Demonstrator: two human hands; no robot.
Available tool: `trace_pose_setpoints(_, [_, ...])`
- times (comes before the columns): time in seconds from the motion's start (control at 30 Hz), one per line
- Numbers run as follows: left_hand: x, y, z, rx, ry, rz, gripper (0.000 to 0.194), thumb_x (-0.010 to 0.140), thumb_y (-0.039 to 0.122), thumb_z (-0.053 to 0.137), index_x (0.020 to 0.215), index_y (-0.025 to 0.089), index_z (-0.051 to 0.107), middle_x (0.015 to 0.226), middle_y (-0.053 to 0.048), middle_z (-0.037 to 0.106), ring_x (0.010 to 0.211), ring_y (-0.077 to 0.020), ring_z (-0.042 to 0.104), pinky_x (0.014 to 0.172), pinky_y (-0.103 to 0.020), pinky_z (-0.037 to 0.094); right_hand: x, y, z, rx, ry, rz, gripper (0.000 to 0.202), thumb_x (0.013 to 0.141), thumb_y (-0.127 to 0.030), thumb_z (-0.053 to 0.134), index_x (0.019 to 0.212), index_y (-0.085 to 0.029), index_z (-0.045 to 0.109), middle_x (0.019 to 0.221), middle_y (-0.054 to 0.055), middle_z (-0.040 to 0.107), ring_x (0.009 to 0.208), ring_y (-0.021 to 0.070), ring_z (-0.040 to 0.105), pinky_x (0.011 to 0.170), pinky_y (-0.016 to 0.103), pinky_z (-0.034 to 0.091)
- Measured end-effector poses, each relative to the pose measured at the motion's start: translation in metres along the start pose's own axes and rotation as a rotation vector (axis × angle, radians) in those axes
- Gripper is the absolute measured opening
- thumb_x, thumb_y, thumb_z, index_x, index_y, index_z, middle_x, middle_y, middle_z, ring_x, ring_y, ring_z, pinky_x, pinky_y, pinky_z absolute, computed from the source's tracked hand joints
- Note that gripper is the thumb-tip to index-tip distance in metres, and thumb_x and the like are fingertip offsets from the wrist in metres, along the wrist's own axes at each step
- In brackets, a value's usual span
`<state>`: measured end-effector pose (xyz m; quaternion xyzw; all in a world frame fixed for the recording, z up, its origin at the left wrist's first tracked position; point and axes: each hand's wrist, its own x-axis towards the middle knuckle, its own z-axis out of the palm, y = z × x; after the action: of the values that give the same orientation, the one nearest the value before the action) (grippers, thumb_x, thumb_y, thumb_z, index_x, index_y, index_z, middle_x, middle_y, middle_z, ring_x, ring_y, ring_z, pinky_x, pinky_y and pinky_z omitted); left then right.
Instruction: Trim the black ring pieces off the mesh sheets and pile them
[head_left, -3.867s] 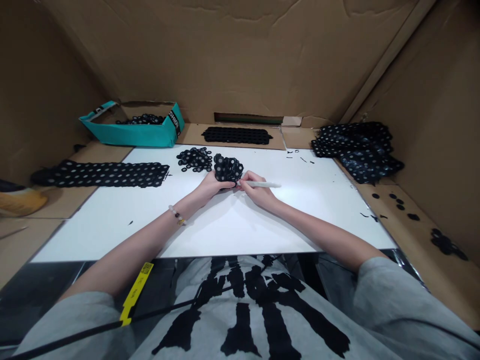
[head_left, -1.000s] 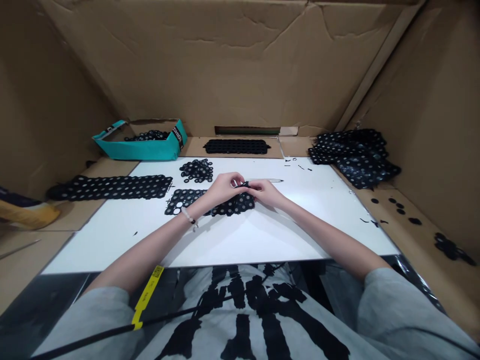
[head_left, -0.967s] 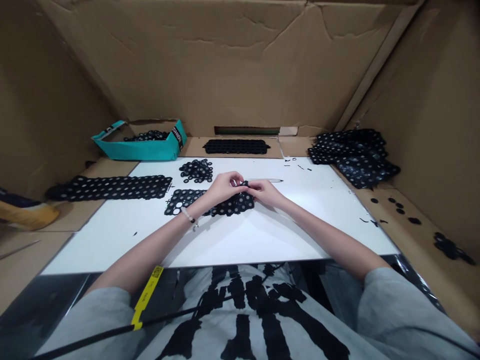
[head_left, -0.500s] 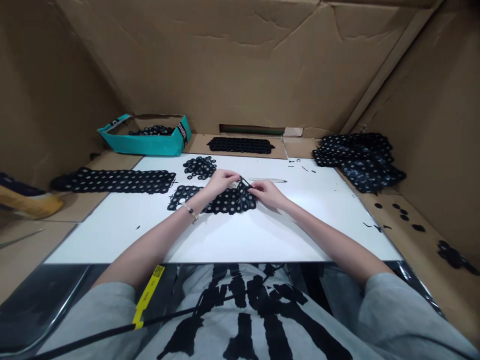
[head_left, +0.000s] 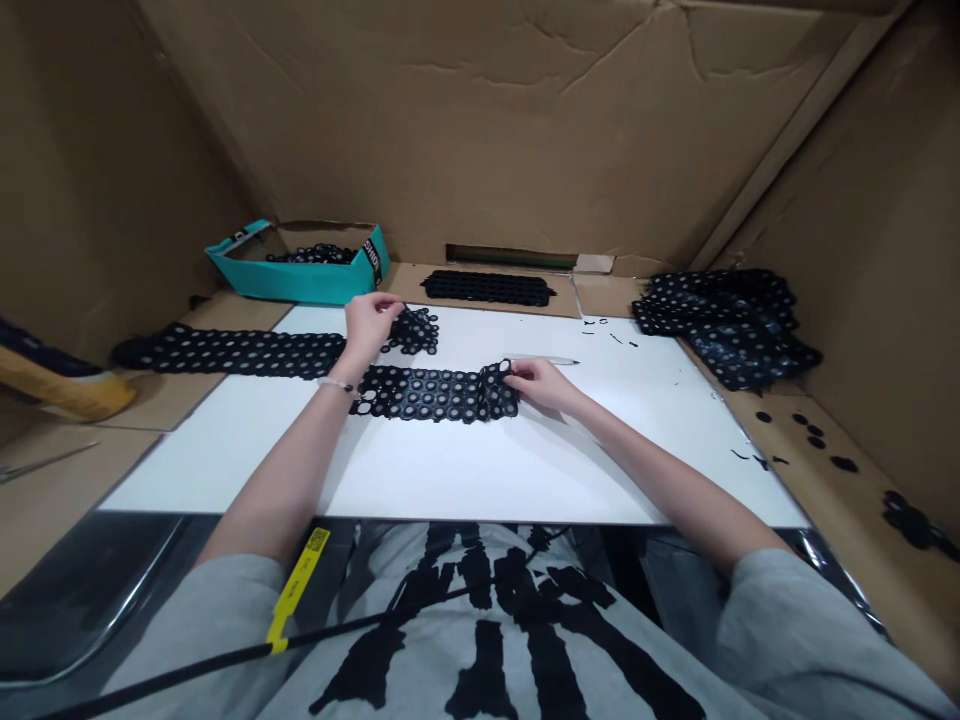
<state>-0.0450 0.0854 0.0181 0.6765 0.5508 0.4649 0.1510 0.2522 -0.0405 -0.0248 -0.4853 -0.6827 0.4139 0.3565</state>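
Note:
A black dotted strip [head_left: 431,395] lies across the middle of the white board [head_left: 480,475], its right end bunched up. My right hand [head_left: 541,385] pinches that right end. Up and to the left, my left hand [head_left: 369,322] has its fingertips pressed together beside a pile of small black rings [head_left: 418,330]. Whatever is between those fingertips is too small to make out. A longer black dotted strip [head_left: 247,352] reaches from the board's left part onto the cardboard.
A teal box [head_left: 300,282] of black pieces stands at the back left. Behind the board is a black mesh piece [head_left: 487,288]; a white pen [head_left: 544,360] lies nearby. Dotted black fabric [head_left: 727,320] is heaped at the right. A yellow container [head_left: 67,375] lies far left.
My left hand has moved left and up from the strip to the ring pile. My right hand stays at the strip's right end. The view has shifted slightly.

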Motion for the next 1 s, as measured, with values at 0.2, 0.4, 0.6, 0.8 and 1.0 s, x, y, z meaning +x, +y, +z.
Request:
trace_pose_setpoints(0.2, [-0.002, -0.02, -0.006, 0.166, -0.01, 0.098, 0.014, 0.078, 0.034, 0.07, 0.077, 0.022, 0.075, 0.096, -0.013, 0.073, 0.108, -0.037, 0.056, 0.097, -0.054, 0.037, -0.002, -0.004, 0.004, 0.199, 0.035, 0.099, 0.033, 0.075, -0.05, 0.066, 0.074, -0.017, 0.064, 0.065, -0.001, 0.057, 0.058, 0.0124, 0.046, 0.055, 0.026, 0.034])
trace_pose_setpoints(0.4, [-0.029, 0.03, 0.019, 0.218, -0.231, 0.257, 0.027, 0.084, 0.043, 0.063, 0.096, 0.022, 0.077, 0.099, -0.01, 0.073, 0.101, -0.0304, 0.058, 0.097, -0.049, 0.033, -0.001, -0.001, 0.008, 0.303, 0.084, 0.142, 0.039, 0.068, -0.05, 0.072, 0.089, -0.017, 0.068, 0.068, -0.001, 0.059, 0.055, 0.0105, 0.044, 0.051, 0.024, 0.032])
trace_pose_setpoints(0.6, [-0.069, 0.074, 0.046, 0.093, -0.646, 0.375, 0.032, 0.08, 0.053, 0.066, 0.089, 0.024, 0.076, 0.096, -0.004, 0.077, 0.103, -0.0279, 0.061, 0.098, -0.045, 0.032, -0.003, -0.008, 0.008, 0.316, 0.065, 0.076, 0.046, 0.07, -0.053, 0.072, 0.096, -0.015, 0.069, 0.069, -0.002, 0.058, 0.057, 0.0105, 0.044, 0.052, 0.024, 0.033])
trace_pose_setpoints(0.8, [-0.067, 0.065, 0.055, -0.162, -0.695, 0.246, 0.032, 0.076, 0.049, 0.069, 0.084, 0.02, 0.078, 0.091, -0.006, 0.078, 0.089, -0.0243, 0.068, 0.084, -0.034, 0.048, -0.002, -0.008, 0.007, 0.232, 0.037, 0.073, 0.04, 0.071, -0.053, 0.07, 0.083, -0.015, 0.068, 0.062, -0.002, 0.056, 0.054, 0.0104, 0.042, 0.052, 0.025, 0.032])
trace_pose_setpoints(1.0, [-0.036, 0.038, 0.037, -0.044, -0.372, 0.043, 0.022, 0.08, 0.034, 0.062, 0.082, 0.019, 0.078, 0.092, -0.007, 0.079, 0.09, -0.0268, 0.069, 0.082, -0.036, 0.049, 0.0, -0.004, 0.005, 0.183, 0.052, 0.137, 0.034, 0.068, -0.05, 0.069, 0.074, -0.017, 0.062, 0.06, -0.002, 0.055, 0.054, 0.0111, 0.044, 0.051, 0.025, 0.033])
